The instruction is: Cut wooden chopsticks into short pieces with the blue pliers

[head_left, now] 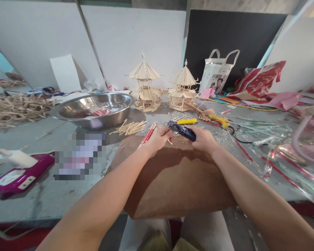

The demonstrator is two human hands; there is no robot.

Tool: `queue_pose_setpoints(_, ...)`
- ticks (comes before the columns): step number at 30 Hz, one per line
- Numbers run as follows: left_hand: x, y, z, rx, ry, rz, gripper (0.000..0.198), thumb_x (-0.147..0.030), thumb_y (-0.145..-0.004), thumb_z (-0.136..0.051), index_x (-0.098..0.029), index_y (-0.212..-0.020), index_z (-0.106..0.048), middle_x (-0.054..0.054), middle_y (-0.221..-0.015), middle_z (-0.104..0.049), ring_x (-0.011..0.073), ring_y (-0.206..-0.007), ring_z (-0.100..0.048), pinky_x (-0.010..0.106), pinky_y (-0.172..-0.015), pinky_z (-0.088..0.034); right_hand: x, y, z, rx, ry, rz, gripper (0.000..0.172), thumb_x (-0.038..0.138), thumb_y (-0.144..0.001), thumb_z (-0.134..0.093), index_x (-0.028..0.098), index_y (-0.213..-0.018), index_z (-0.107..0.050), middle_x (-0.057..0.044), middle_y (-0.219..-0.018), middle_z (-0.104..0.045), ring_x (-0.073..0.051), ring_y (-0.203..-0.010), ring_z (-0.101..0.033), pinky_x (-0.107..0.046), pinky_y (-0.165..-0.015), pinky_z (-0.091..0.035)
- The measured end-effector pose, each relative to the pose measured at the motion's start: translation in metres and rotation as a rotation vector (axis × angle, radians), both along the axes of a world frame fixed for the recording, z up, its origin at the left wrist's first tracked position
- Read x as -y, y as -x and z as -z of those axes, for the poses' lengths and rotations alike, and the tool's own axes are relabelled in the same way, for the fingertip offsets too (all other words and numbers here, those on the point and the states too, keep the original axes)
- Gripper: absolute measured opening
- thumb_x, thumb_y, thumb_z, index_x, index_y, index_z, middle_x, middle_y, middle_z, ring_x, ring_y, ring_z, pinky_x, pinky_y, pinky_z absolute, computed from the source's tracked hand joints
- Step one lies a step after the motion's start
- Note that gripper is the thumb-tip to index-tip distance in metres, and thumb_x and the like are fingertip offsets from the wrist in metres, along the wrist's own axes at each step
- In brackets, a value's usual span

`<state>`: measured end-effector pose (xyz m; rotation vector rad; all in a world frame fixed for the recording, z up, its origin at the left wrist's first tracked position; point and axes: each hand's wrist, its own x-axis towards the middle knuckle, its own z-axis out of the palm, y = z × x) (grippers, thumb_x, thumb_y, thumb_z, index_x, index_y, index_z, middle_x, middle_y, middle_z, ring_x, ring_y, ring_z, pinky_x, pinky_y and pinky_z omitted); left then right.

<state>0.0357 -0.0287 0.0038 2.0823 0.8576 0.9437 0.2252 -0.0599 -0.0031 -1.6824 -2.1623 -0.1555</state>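
My right hand is wrapped round a dark blue plier-like hand tool, whose jaw end points left. Close to that jaw, my left hand is closed in a pinch. A short pale end of a thin wooden stick pokes out below its fingers; the rest is hidden. Beside the left hand lie red-and-white wrapped chopsticks. Loose thin wooden sticks are heaped a little farther left. A yellow-handled cutter lies just behind the tool. Both hands are above a brown board.
Two stick-built pagoda models stand at the back. To the left are a steel basin, a blurred-out flat object and a purple power strip. A yellow glue gun and clear wrappers lie right.
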Motion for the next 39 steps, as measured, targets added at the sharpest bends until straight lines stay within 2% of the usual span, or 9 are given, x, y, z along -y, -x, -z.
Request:
queue_pose_setpoints(7,0.002,0.0,-0.005,-0.1,-0.053,-0.031,0.034,-0.034,-0.079,-0.034,-0.013,-0.058,-0.051,0.0,-0.055,-0.051,0.0083,-0.056,-0.043,0.02,-0.055,-0.033,0.001,0.003,0.003,0.041,0.01,0.106,0.032,0.027,-0.063,-0.048,0.024,-0.095,-0.051,-0.002,-0.081,-0.063,-0.021,-0.073,-0.056,-0.027,-0.058,-0.036)
queue_pose_setpoints(16,-0.005,0.001,-0.002,-0.237,-0.167,-0.159,0.032,-0.032,-0.08,-0.032,-0.015,-0.061,-0.05,-0.001,-0.059,-0.052,0.0094,-0.057,-0.045,0.02,-0.057,-0.034,-0.011,-0.009,0.007,-0.012,-0.048,0.165,0.049,0.021,-0.058,-0.048,0.018,-0.108,-0.044,-0.008,-0.092,-0.059,-0.024,-0.085,-0.053,-0.031,-0.071,-0.036)
queue_pose_setpoints(18,-0.012,0.008,-0.004,-0.329,-0.197,-0.273,0.028,-0.03,-0.08,-0.033,-0.015,-0.066,-0.053,0.001,-0.062,-0.054,0.0113,-0.06,-0.048,0.022,-0.058,-0.035,-0.013,-0.012,0.007,-0.005,-0.048,0.191,0.049,0.022,-0.059,-0.048,0.017,-0.108,-0.044,-0.009,-0.091,-0.058,-0.025,-0.084,-0.053,-0.032,-0.072,-0.036)
queue_pose_setpoints(23,-0.033,0.048,-0.009,-0.637,-0.22,-0.755,0.029,-0.027,-0.078,-0.035,-0.022,-0.099,-0.054,0.008,-0.088,-0.06,0.0211,-0.075,-0.054,0.03,-0.062,-0.037,-0.015,-0.015,0.008,-0.007,-0.023,0.244,0.052,0.025,-0.06,-0.048,0.016,-0.111,-0.043,-0.01,-0.094,-0.058,-0.026,-0.087,-0.052,-0.033,-0.072,-0.036)
queue_pose_setpoints(26,-0.043,0.07,-0.006,-0.821,-0.237,-0.87,0.03,-0.02,-0.076,-0.036,-0.025,-0.099,-0.055,0.007,-0.092,-0.06,0.0221,-0.083,-0.053,0.03,-0.065,-0.038,-0.016,-0.016,0.009,0.008,-0.007,0.256,0.052,0.026,-0.061,-0.049,0.016,-0.112,-0.042,-0.01,-0.094,-0.058,-0.026,-0.087,-0.053,-0.033,-0.072,-0.036)
queue_pose_setpoints(30,-0.05,0.084,0.004,-0.957,-0.285,-0.875,0.033,-0.017,-0.073,-0.039,-0.025,-0.1,-0.057,0.009,-0.094,-0.058,0.0239,-0.091,-0.048,0.031,-0.07,-0.038,-0.018,-0.017,0.012,0.037,0.001,0.265,0.051,0.028,-0.062,-0.049,0.017,-0.112,-0.042,-0.01,-0.091,-0.059,-0.025,-0.084,-0.054,-0.034,-0.071,-0.037)
queue_pose_setpoints(35,-0.05,0.084,0.009,-0.975,-0.291,-0.911,0.039,-0.018,-0.071,-0.041,-0.025,-0.109,-0.05,0.009,-0.106,-0.052,0.0269,-0.098,-0.042,0.038,-0.076,-0.035,-0.02,-0.019,0.014,0.043,0.01,0.303,0.05,0.028,-0.063,-0.047,0.016,-0.111,-0.043,-0.011,-0.091,-0.059,-0.026,-0.083,-0.054,-0.035,-0.071,-0.037)
queue_pose_setpoints(37,-0.046,0.075,0.006,-0.948,-0.352,-0.864,0.038,-0.02,-0.073,-0.039,-0.025,-0.109,-0.05,0.007,-0.108,-0.05,0.0257,-0.098,-0.041,0.037,-0.078,-0.034,-0.02,-0.02,0.014,0.031,0.008,0.326,0.049,0.028,-0.063,-0.047,0.015,-0.111,-0.043,-0.011,-0.092,-0.059,-0.026,-0.085,-0.054,-0.035,-0.071,-0.037)
queue_pose_setpoints(39,-0.039,0.061,0.004,-0.905,-0.476,-0.729,0.037,-0.02,-0.075,-0.037,-0.024,-0.109,-0.05,0.006,-0.108,-0.051,0.0233,-0.097,-0.042,0.035,-0.08,-0.032,-0.02,-0.02,0.014,0.022,0.013,0.337,0.05,0.027,-0.064,-0.046,0.016,-0.111,-0.042,-0.012,-0.094,-0.058,-0.026,-0.086,-0.054,-0.036,-0.071,-0.037)
